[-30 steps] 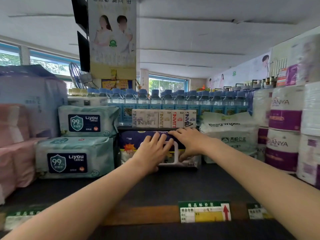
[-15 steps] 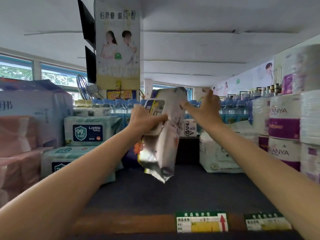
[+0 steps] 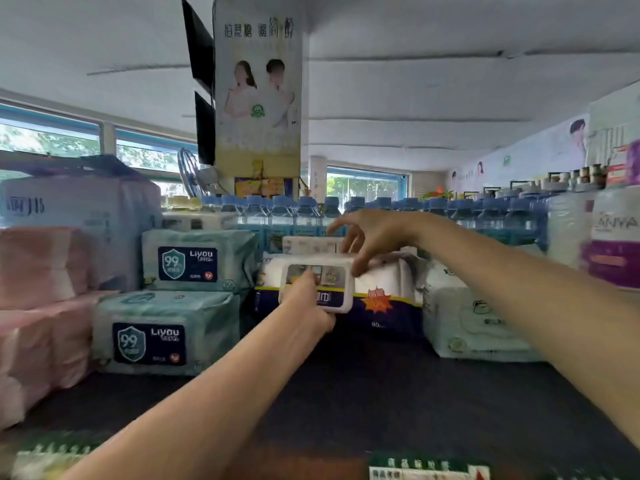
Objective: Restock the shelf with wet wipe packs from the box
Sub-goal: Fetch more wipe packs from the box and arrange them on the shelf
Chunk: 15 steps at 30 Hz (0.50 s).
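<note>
While the pack (image 3: 346,289) stands on its long edge at the back of the shelf (image 3: 381,393), its long axis running left to right and its lidded face turned toward the viewer, both hands meet it. The left hand (image 3: 306,303) has its grip pressed against the white lid, thumb on the lid's face; its other fingers are hidden, so the hold is unclear. The right hand (image 3: 367,240), reaching from the right, pinches the pack's top edge between thumb and curled fingers. The left hand is nearer the pack's middle. Teal packs (image 3: 187,261) stand stacked just left, a pale pack (image 3: 474,320) just right.
</note>
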Motion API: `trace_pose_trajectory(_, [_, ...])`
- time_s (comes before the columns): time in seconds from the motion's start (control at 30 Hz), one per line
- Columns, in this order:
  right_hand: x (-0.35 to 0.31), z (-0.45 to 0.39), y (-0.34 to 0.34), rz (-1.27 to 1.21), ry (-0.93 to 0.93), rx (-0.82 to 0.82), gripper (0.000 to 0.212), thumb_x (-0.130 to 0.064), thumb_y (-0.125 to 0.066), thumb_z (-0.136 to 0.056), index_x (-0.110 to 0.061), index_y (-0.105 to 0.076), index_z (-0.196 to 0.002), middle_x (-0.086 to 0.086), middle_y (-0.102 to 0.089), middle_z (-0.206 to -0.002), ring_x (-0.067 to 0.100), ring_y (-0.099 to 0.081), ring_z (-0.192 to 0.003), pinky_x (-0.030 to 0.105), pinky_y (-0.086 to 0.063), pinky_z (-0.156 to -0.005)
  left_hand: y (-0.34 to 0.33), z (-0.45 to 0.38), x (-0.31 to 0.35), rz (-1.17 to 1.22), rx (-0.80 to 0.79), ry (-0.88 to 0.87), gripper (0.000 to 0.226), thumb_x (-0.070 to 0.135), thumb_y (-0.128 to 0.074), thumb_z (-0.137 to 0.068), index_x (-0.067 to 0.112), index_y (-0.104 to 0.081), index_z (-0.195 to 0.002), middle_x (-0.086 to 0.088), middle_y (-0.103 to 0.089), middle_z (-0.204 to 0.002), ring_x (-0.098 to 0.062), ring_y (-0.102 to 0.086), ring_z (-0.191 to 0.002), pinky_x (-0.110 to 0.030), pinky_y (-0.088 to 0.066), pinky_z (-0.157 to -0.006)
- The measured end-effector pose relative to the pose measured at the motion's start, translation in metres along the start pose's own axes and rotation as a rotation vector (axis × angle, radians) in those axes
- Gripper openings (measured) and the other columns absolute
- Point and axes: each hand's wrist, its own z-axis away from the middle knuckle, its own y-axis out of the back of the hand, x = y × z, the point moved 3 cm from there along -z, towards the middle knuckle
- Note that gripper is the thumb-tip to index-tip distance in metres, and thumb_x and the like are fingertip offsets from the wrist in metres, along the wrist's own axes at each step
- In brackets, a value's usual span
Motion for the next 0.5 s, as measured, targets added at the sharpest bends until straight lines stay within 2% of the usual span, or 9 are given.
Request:
trace_pose_trajectory(0.03, [0.01, -0.009, -0.008, 0.071, -0.025, -0.007, 0.069, -0.007, -0.075, -0.073, -0.018, -0.044, -0.133, 0.005, -0.061, -0.119, 0.017, -0.056, -0.1, 0.029, -0.042, -0.088, -0.002, 0.003, -0.002, -0.019, -0.047, 0.01, 0.012, 0.019, -0.049, -0.091, 0.01, -0.048, -0.082, -0.007, -0.055, -0.077, -0.023, -0.049, -0.064, -0.038, -0.05, -0.069])
trace_pose_trajectory(0.1, [0.032, -0.022, -0.027, 0.183, -0.039, 0.056, 0.047, -0.004, -0.069, -0.079, -0.014, -0.056, -0.123, 0.001, -0.063, -0.115, 0.017, -0.057, -0.101, 0.026, -0.041, -0.087, -0.008, 0.012, -0.001, -0.137, -0.155, 0.014, 0.013, 0.009, -0.042, -0.091, 0.007, -0.044, -0.078, -0.012, -0.051, -0.079, -0.026, -0.049, -0.071, -0.049, -0.039, -0.093])
trace_pose_trajectory(0.13, [0.038, -0.024, -0.036, 0.176, -0.021, 0.101, 0.037, -0.004, -0.064, -0.083, -0.012, -0.059, -0.118, -0.002, -0.061, -0.111, 0.016, -0.055, -0.103, 0.024, -0.039, -0.085, -0.011, 0.017, 0.001, -0.2, -0.19, 0.02, 0.01, 0.007, -0.042, -0.089, 0.006, -0.044, -0.079, -0.013, -0.051, -0.083, -0.027, -0.05, -0.075, -0.052, -0.035, -0.097])
trace_pose_trajectory(0.2, [0.039, -0.022, -0.048, 0.125, 0.027, 0.127, 0.024, -0.005, -0.055, -0.089, -0.017, -0.06, -0.11, -0.013, -0.053, -0.097, 0.013, -0.049, -0.101, 0.022, -0.034, -0.084, -0.012, 0.029, 0.004, -0.297, -0.199, 0.002, 0.002, 0.009, -0.046, -0.084, 0.009, -0.045, -0.086, -0.011, -0.052, -0.088, -0.025, -0.052, -0.081, -0.047, -0.041, -0.085])
trace_pose_trajectory(0.27, [0.035, -0.016, -0.053, 0.104, 0.05, 0.125, 0.026, -0.007, -0.051, -0.092, -0.019, -0.058, -0.114, -0.017, -0.047, -0.092, 0.008, -0.041, -0.097, 0.021, -0.029, -0.083, -0.006, 0.034, 0.008, -0.318, -0.188, -0.051, 0.005, 0.009, -0.047, -0.082, 0.012, -0.045, -0.086, -0.009, -0.053, -0.084, -0.022, -0.054, -0.077, -0.036, -0.046, -0.073])
trace_pose_trajectory(0.33, [0.034, -0.011, -0.054, 0.103, 0.047, 0.132, 0.038, -0.007, -0.052, -0.091, -0.017, -0.052, -0.128, -0.011, -0.05, -0.106, 0.005, -0.039, -0.099, 0.022, -0.028, -0.084, 0.001, 0.036, 0.015, -0.312, -0.16, -0.131, 0.007, 0.006, -0.046, -0.083, 0.01, -0.048, -0.089, -0.01, -0.056, -0.088, -0.022, -0.057, -0.079, -0.03, -0.051, -0.071])
trace_pose_trajectory(0.4, [0.033, -0.007, -0.057, 0.136, 0.029, 0.16, 0.04, -0.012, -0.055, -0.09, -0.019, -0.051, -0.129, -0.007, -0.053, -0.118, 0.01, -0.046, -0.103, 0.025, -0.035, -0.087, 0.008, 0.039, 0.026, -0.326, -0.09, -0.228, 0.009, 0.004, -0.044, -0.085, 0.009, -0.049, -0.091, -0.01, -0.055, -0.086, -0.019, -0.056, -0.074, -0.022, -0.053, -0.052])
trace_pose_trajectory(0.43, [0.032, -0.004, -0.057, 0.167, 0.012, 0.172, 0.039, -0.016, -0.057, -0.09, -0.019, -0.051, -0.128, -0.003, -0.055, -0.124, 0.015, -0.05, -0.107, 0.027, -0.038, -0.09, 0.011, 0.04, 0.03, -0.327, -0.068, -0.265, 0.008, 0.004, -0.043, -0.087, 0.01, -0.048, -0.09, -0.008, -0.051, -0.082, -0.017, -0.053, -0.07, -0.021, -0.049, -0.045])
trace_pose_trajectory(0.5, [0.028, 0.004, -0.058, 0.249, -0.037, 0.179, 0.04, -0.016, -0.055, -0.09, -0.016, -0.049, -0.13, 0.005, -0.055, -0.13, 0.022, -0.051, -0.115, 0.027, -0.038, -0.092, 0.016, 0.039, 0.033, -0.33, -0.059, -0.29, 0.01, 0.005, -0.042, -0.087, 0.009, -0.047, -0.095, -0.007, -0.049, -0.082, -0.016, -0.051, -0.071, -0.022, -0.042, -0.05])
